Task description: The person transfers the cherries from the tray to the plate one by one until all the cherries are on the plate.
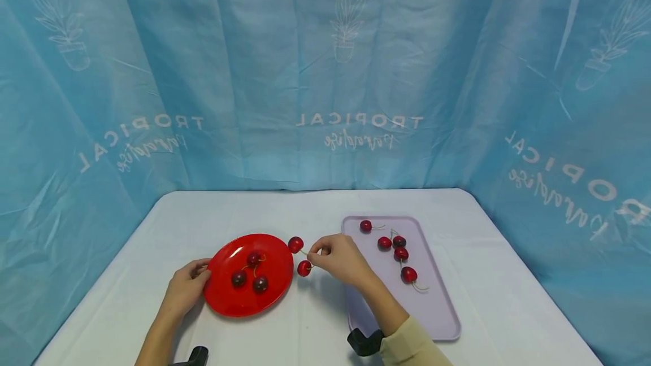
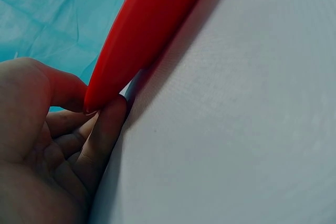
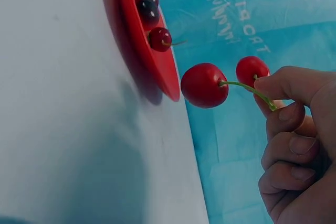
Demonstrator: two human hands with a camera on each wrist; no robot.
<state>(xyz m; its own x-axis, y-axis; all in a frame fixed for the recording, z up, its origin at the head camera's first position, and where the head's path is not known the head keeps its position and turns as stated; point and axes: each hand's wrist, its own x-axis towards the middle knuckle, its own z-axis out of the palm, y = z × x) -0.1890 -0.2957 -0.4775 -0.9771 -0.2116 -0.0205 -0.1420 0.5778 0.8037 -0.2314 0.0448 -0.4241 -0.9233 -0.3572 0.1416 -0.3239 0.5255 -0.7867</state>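
My left hand (image 1: 186, 287) pinches the left rim of a red plate (image 1: 224, 298) between thumb and fingers; the left wrist view shows that rim (image 2: 126, 40) between them. Three dark cherries (image 1: 260, 284) with stems lie on the plate. Just beyond the plate's right edge, my right hand (image 1: 338, 256) pinches the green stems of two red cherries, one upper (image 1: 295, 244) and one lower (image 1: 304, 268). In the right wrist view the nearer cherry (image 3: 205, 85) hangs out from the fingertips, and the other cherry (image 3: 252, 72) is partly behind them.
On the right, a pale purple tray (image 1: 432, 315) carries several red cherries (image 1: 409, 274) with stems, partly under the right forearm. A white cloth (image 1: 274, 208) covers the table. Blue printed curtains (image 1: 325, 89) hang behind and at both sides.
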